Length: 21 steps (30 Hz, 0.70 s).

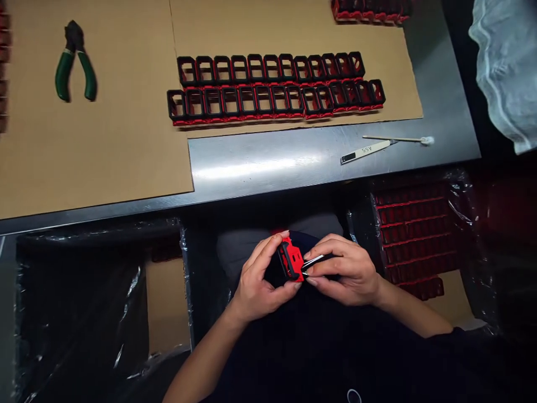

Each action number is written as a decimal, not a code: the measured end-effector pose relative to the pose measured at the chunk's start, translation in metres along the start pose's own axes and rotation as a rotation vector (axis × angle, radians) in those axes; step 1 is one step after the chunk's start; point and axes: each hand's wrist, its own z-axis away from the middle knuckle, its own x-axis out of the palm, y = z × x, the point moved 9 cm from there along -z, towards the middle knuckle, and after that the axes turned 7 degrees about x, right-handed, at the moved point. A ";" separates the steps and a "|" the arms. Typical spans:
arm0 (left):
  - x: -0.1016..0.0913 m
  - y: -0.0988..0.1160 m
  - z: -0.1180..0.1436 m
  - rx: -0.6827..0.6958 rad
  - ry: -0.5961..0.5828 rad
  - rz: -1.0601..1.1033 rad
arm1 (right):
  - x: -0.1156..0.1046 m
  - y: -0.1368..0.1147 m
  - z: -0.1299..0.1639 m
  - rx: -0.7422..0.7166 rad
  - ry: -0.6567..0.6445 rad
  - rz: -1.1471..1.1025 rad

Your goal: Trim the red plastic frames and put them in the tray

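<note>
Above my lap, my left hand (262, 277) grips a small red and black plastic frame (296, 258) by its two ends, thumb below and fingers above. The red face of the frame is turned to the right. My right hand (346, 270) pinches a thin silver tool (314, 260), and its tip is at the right side of the red face. Whether the tip touches the plastic I cannot tell. The tool's exact kind is unclear, since fingers cover part of it.
Two rows of black and red frames (239, 101) stand on cardboard (126, 140) over a metal table (251, 162). Green-handled cutters (75, 61), a labelled slim knife-like tool (367, 151) and a cotton swab (396, 138) lie there. Plastic-lined bins flank my lap; the right one holds stacked frames (415, 229).
</note>
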 end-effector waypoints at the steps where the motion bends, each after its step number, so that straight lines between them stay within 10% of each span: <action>1: -0.001 0.000 0.000 0.000 0.003 -0.010 | 0.000 -0.001 -0.001 -0.013 0.000 0.014; 21: -0.005 0.006 -0.001 0.036 0.014 -0.075 | 0.002 -0.004 -0.005 -0.058 -0.047 0.042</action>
